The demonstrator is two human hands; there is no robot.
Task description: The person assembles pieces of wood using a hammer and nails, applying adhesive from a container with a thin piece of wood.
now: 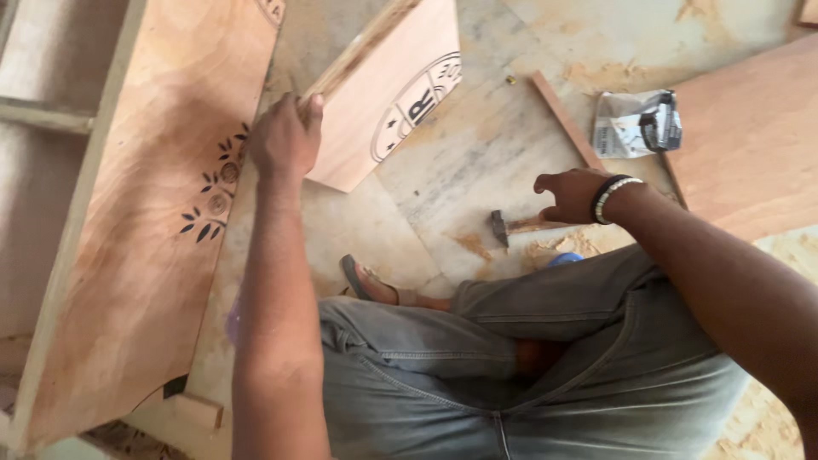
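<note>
My left hand point(284, 136) grips the near edge of a plywood board point(388, 94) that stands tilted on the floor, a round stamp on its face. My right hand point(573, 194), with a black band and a white bead bracelet at the wrist, reaches down over the wooden handle of a hammer point(511, 227) lying on the floor; its fingers are curled just above the handle, and I cannot tell whether they touch it. My knees in grey trousers fill the lower middle.
A large plywood panel point(162, 221) with a leaf stamp leans in a wooden frame on the left. A thin wood strip point(564, 117), a crumpled plastic bag point(635, 123) and another plywood sheet point(754, 136) lie on the right. Sawdust point(771, 417) covers the floor.
</note>
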